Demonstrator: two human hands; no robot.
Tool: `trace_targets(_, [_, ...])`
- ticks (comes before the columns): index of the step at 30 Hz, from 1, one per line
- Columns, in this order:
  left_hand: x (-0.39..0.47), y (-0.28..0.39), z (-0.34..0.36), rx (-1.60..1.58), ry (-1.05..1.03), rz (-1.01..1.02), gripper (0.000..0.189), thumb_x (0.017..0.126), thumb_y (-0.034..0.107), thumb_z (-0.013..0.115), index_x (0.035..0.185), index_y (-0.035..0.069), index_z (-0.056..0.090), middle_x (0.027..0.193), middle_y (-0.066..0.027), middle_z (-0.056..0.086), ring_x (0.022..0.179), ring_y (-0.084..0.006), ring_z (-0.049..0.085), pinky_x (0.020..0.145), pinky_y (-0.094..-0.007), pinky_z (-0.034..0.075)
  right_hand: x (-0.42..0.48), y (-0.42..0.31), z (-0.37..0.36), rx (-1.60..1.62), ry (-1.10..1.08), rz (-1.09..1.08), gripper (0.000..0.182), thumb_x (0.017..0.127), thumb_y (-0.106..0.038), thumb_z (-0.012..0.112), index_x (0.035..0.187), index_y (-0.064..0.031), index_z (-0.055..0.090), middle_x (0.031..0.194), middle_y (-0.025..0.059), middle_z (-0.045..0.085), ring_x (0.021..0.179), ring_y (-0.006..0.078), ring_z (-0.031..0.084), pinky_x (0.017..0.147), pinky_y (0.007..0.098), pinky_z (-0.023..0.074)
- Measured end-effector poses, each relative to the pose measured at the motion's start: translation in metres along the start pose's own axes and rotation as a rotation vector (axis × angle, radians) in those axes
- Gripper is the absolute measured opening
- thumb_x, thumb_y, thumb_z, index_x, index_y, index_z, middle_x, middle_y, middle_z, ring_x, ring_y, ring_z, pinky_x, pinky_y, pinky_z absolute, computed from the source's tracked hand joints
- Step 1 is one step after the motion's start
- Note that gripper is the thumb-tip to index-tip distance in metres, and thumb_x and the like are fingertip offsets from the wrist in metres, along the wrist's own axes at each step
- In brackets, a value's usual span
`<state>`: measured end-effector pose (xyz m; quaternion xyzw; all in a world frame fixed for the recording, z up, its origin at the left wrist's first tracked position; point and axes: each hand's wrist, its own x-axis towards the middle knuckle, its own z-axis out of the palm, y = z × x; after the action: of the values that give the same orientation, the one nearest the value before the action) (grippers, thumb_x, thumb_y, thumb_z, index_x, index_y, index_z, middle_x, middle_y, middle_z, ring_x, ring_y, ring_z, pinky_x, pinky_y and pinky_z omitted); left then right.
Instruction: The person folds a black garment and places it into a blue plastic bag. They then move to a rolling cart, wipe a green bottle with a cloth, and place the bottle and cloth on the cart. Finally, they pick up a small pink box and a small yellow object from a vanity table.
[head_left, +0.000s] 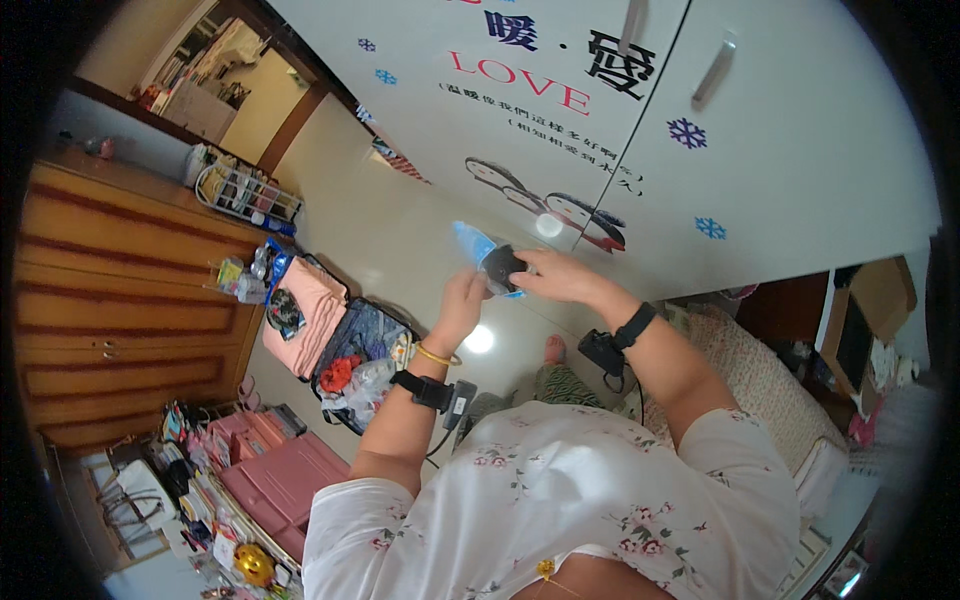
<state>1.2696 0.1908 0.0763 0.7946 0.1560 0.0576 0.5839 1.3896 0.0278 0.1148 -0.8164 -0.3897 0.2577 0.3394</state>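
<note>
My left hand pinches the edge of a blue and clear plastic packet. In my right hand is a small, dark, rounded item, gripped between thumb and fingers. The dark item lies against the packet; whether it is inside or in front of it I cannot tell. Both hands are raised over the tiled floor, close together. To their left on the floor lies an open suitcase, with folded pink cloth in one half and a clear plastic bag beside a red item in the other.
A white wardrobe with printed writing and snowflakes stands ahead. Wooden cabinet doors line the left side, with a wire basket above. Pink drawer boxes stand lower left. At right are a patterned bed cover and an open cardboard box.
</note>
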Motion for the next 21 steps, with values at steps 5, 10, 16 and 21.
trace_targets(5, [0.010,0.014,0.012,-0.080,0.018,-0.027,0.018,0.090,0.013,0.044,0.079,-0.001,0.048,0.070,-0.0042,0.053,0.063,-0.0114,0.053,0.060,-0.0257,0.047,0.020,0.016,-0.017,-0.210,-0.215,0.022,0.033,0.074,-0.030,0.058,0.083,0.0013,0.063,0.081,0.0179,0.062,0.078,0.0347,0.059,0.070,0.0420,0.0461])
trace_targets(10, [0.025,0.005,0.010,0.077,-0.072,0.014,0.017,0.090,0.013,0.043,0.083,-0.002,0.050,0.072,-0.0050,0.054,0.064,-0.0114,0.053,0.061,-0.0262,0.047,0.032,0.025,0.002,-0.307,-0.089,-0.094,0.029,0.070,-0.028,0.061,0.071,0.0010,0.063,0.073,0.0169,0.062,0.071,0.0340,0.059,0.067,0.0433,0.0469])
trace_targets(16, [0.042,-0.019,0.003,-0.215,-0.029,-0.212,0.017,0.089,0.016,0.042,0.086,0.002,0.051,0.074,-0.0033,0.054,0.068,-0.0117,0.053,0.061,-0.0267,0.046,0.026,0.008,0.007,-0.402,0.155,-0.325,0.018,0.071,-0.024,0.060,0.073,-0.0061,0.061,0.078,0.0089,0.057,0.082,0.0273,0.053,0.072,0.0386,0.0442])
trace_targets(21, [0.044,0.014,-0.002,-0.689,-0.045,-0.320,0.014,0.085,0.020,0.050,0.088,0.006,0.049,0.074,0.0008,0.048,0.065,-0.0083,0.047,0.054,-0.0220,0.040,0.032,-0.012,0.002,-0.416,0.228,-0.616,0.012,0.065,-0.021,0.061,0.064,-0.0086,0.058,0.070,0.0038,0.053,0.078,0.0222,0.048,0.069,0.0378,0.0417])
